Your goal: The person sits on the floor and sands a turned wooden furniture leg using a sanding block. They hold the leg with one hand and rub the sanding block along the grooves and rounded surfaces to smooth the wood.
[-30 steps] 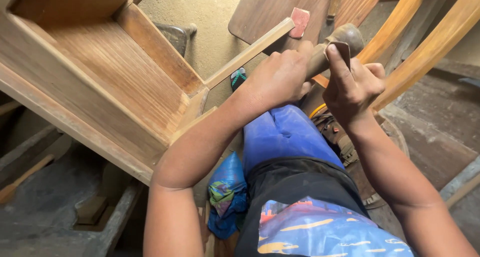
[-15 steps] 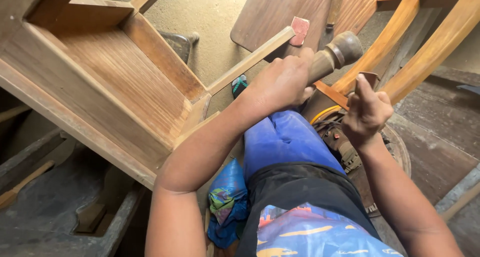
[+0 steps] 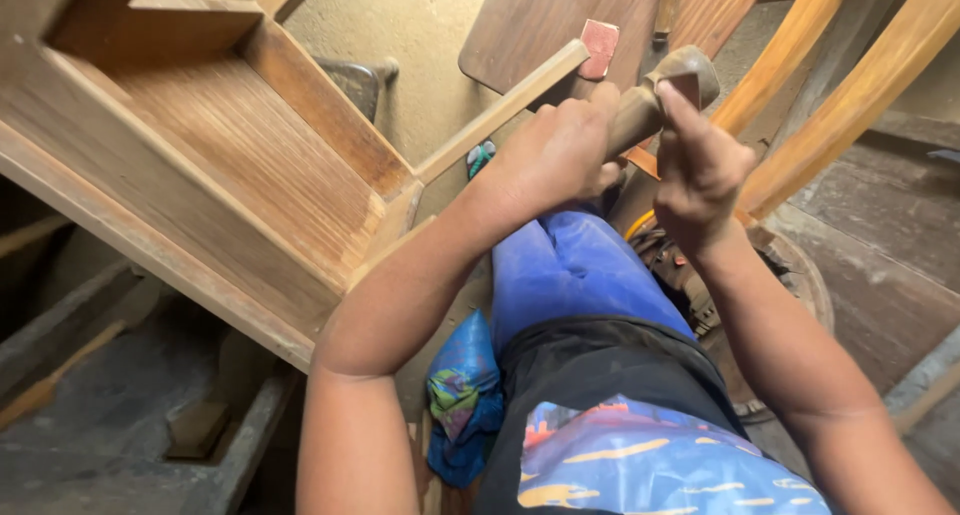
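Seated worker's left hand (image 3: 555, 155) closed around a round wooden leg (image 3: 650, 100) of the upturned wooden frame (image 3: 230, 175), right hand (image 3: 700, 170) pinching sandpaper (image 3: 690, 90) against its end; a loosened grip could let the paper slip.

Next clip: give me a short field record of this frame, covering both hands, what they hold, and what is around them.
left hand: left hand wrapped around a round wooden furniture leg
right hand: right hand pressing a small piece of sandpaper against the end of that leg
beside the hands: thin wooden rail with a reddish pad at its tip
left of frame: upturned wooden furniture frame
right of frame: curved wooden bars
lap: blue trousers, crumpled blue cloth
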